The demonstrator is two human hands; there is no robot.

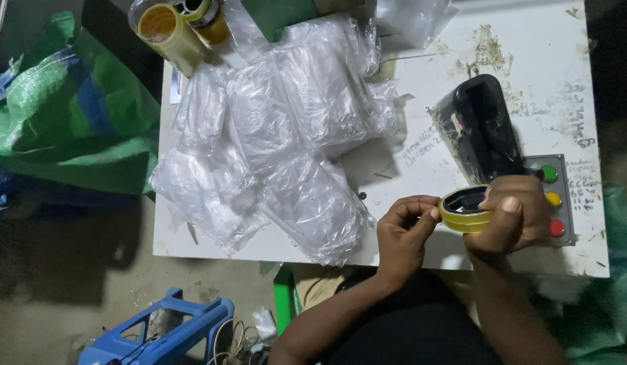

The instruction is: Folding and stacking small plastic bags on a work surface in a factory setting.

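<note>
- The right hand [513,216] has a yellow tape roll [465,211] wrapped up in it, fingers curled over the top edge and the thumb hooked round the near side, so that hand is closed firmly on the roll.
- The left hand [404,233] is right up against the roll's left side, thumb and forefinger pinched together on the rim. Looks like it's picking at the loose end, though I can't make out any free tape between the fingertips.
- As far as I can judge it's early going: no strip is pulled out from the roll, and nothing nearby looks taped yet.
- The roll sits over the near edge of the white table [462,88], just in front of the black handheld device [479,128] lying flat on the tabletop.
- Just right of the roll, partly hidden behind the right hand, there's a grey button panel [555,196] with green, yellow and red buttons.
- Well to the left of the roll is a big heap of clear plastic bags [279,135] covering most of that side of the table; they all seem loose and unsealed, but it's hard to say for sure.
- Far beyond the roll, at the table's back left corner, stand a couple more tape rolls [175,27] in yellowish tones.
- Off the table, further left of the roll, there's a green woven sack [63,115], and down on the floor a blue plastic stool [161,331].
</note>
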